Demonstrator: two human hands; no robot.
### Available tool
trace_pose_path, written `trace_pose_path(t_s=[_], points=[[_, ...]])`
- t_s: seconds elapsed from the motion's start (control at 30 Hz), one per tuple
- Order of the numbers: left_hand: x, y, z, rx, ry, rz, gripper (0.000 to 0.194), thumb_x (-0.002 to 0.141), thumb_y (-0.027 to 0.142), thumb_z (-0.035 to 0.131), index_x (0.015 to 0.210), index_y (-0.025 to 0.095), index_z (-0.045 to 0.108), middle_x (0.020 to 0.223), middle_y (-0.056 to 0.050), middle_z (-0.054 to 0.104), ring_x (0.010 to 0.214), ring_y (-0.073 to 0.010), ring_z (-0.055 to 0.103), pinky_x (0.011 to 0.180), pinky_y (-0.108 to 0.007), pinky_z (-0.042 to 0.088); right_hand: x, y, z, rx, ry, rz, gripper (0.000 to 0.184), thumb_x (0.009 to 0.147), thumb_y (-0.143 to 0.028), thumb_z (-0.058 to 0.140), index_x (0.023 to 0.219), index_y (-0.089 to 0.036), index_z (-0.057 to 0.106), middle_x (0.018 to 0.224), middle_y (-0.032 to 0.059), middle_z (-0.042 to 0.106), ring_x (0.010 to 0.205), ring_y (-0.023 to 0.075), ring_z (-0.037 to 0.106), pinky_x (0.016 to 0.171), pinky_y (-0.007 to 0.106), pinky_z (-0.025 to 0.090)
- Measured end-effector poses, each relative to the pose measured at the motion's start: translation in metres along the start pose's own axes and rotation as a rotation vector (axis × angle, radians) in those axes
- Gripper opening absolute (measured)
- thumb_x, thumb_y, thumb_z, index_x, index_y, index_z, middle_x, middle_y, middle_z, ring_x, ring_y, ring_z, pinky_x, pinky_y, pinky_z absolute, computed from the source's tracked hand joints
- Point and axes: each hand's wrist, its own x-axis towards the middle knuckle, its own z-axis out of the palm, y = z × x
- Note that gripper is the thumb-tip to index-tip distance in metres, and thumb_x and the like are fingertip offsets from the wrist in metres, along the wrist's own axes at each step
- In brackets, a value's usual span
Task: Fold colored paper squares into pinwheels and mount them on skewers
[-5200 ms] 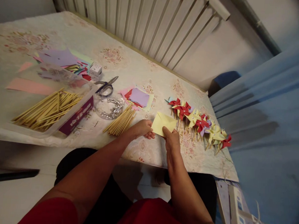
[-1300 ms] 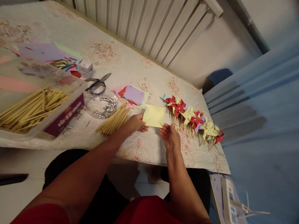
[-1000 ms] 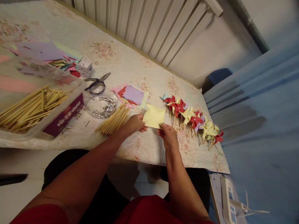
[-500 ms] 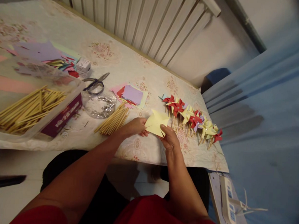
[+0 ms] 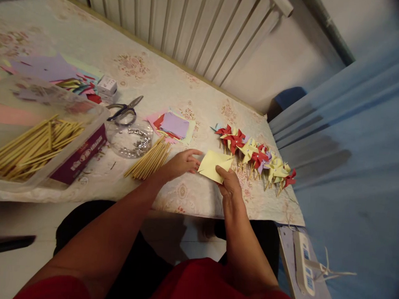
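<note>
A square of yellow paper (image 5: 212, 162) with slits cut in from its corners is pinched in my right hand (image 5: 229, 181), the thumb lying on top. My left hand (image 5: 185, 162) is just left of the paper, its fingers apart and holding nothing. Beyond my left forearm lies a fanned bundle of thin wooden sticks (image 5: 149, 159). A small stack of coloured paper squares (image 5: 174, 124), purple on top, rests farther back. Finished paper pinwheels (image 5: 260, 157) in red, yellow and purple lie in a row to the right of my right hand.
At left stands a clear plastic box (image 5: 100, 118) holding many sticks. Near it are a round clear dish (image 5: 129, 140) of shiny metal pieces, scissors (image 5: 125, 110) and a small white box (image 5: 107, 86). A power strip (image 5: 303, 263) sits beyond the table's right end.
My left hand has let go of the yellow paper and opened beside it. The paper has turned slightly in my right hand.
</note>
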Motion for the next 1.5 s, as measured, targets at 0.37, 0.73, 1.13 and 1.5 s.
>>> trace_pose_path(t_s=[0.37,0.73,1.13,1.5], points=[[0.007,-0.017,-0.003,0.317,-0.038,0.171,0.03,0.075,0.017,0.054,0.101,0.018,0.068,0.083,-0.001,0.063,0.077,-0.0123,0.056,0.072,-0.023,0.043,-0.003,0.001,0.001,0.007,-0.046,0.003,0.032,0.055,-0.026,0.079,0.084,-0.018,0.066,0.076,0.0043,0.074,0.07,0.0253,0.071,0.064,0.038,0.06],[0.0,0.0,0.004,0.441,0.025,0.244,0.011,0.078,0.027,0.058,0.078,0.017,0.063,0.076,0.001,0.061,0.074,-0.0133,0.052,0.07,-0.026,0.04,-0.005,0.008,0.005,-0.036,-0.08,-0.035,0.031,0.054,-0.026,0.08,0.082,-0.018,0.067,0.08,0.0023,0.075,0.07,0.0203,0.069,0.07,0.032,0.056],[0.004,-0.008,0.01,0.354,0.103,0.26,0.013,0.076,0.028,0.059,0.072,0.016,0.061,0.073,0.001,0.056,0.07,-0.0123,0.05,0.066,-0.026,0.038,-0.011,0.013,0.017,-0.097,-0.122,-0.048,0.031,0.057,-0.024,0.078,0.086,-0.016,0.069,0.081,0.0032,0.075,0.07,0.0187,0.068,0.071,0.031,0.053],[0.005,-0.011,0.012,0.225,0.133,0.165,0.015,0.071,0.029,0.062,0.072,0.016,0.053,0.059,0.006,0.045,0.055,-0.0085,0.039,0.051,-0.022,0.027,-0.01,0.017,0.016,-0.147,-0.135,-0.047,0.034,0.06,-0.026,0.074,0.092,-0.016,0.068,0.083,0.0039,0.075,0.074,0.0207,0.07,0.072,0.032,0.054]])
